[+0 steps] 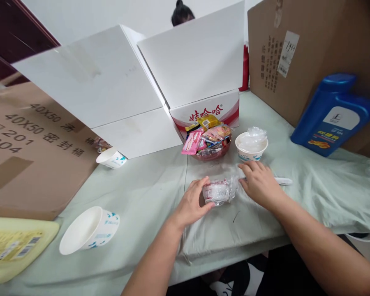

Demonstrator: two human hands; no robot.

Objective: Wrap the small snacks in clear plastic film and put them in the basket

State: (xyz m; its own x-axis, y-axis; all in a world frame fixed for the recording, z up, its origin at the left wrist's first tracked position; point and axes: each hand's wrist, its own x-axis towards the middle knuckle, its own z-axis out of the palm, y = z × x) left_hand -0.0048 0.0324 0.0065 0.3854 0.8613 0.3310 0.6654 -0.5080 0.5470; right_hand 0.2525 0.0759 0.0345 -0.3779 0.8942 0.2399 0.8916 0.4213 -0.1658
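Note:
My left hand point(193, 201) is curled around a clear crinkled plastic packet point(217, 192) lying on the pale green cloth point(148, 193). My right hand point(259, 183) rests on the packet's right end, fingers bent and pressing the plastic. A white plastic utensil point(283, 181) pokes out from under the right hand. Just behind the hands stand a red bowl of wrapped snacks point(210, 142) and a white paper bowl point(251, 149) stuffed with clear plastic.
An open white carton point(135, 90) stands at the back, a person's head showing behind it. A paper bowl point(89, 230) lies tipped front left, another point(112, 158) by brown cardboard point(33, 144). A blue jug point(334, 115) leans on a big brown box at right. A yellow bottle point(12, 246) lies at far left.

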